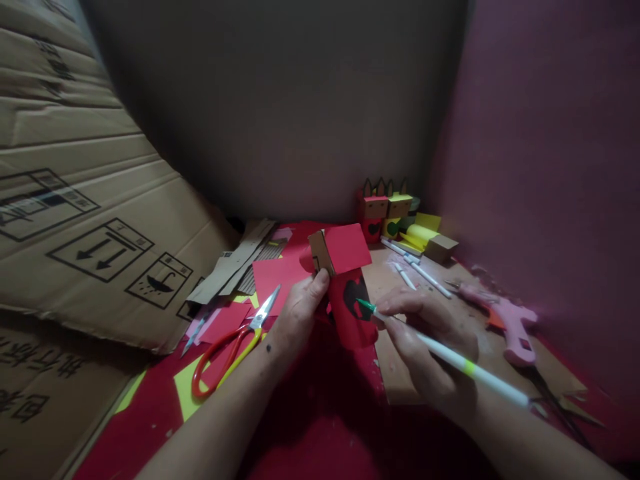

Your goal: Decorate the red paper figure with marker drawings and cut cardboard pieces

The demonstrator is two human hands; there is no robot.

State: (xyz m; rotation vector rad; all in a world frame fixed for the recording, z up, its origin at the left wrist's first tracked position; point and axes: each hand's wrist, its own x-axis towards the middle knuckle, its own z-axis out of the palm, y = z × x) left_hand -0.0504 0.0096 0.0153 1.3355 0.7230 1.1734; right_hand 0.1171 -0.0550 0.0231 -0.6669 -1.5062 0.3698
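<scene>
My left hand is closed around a red paper figure, which has a box-shaped head with a cardboard side and a rolled tube body. A dark heart shows on the front of the tube. In my right hand is a white marker with a green tip and a yellow-green band. Its tip meets or nearly meets the heart; I cannot tell which. Scissors with red and yellow handles lie left of my left wrist. Behind, to the right, stand a red figure and a yellow figure with pointed ears.
A large cardboard box rises on the left. Cardboard strips and coloured paper scraps lie beyond the scissors. On the right, a cardboard sheet bears several markers and a pink glue gun. A yellow roll lies behind.
</scene>
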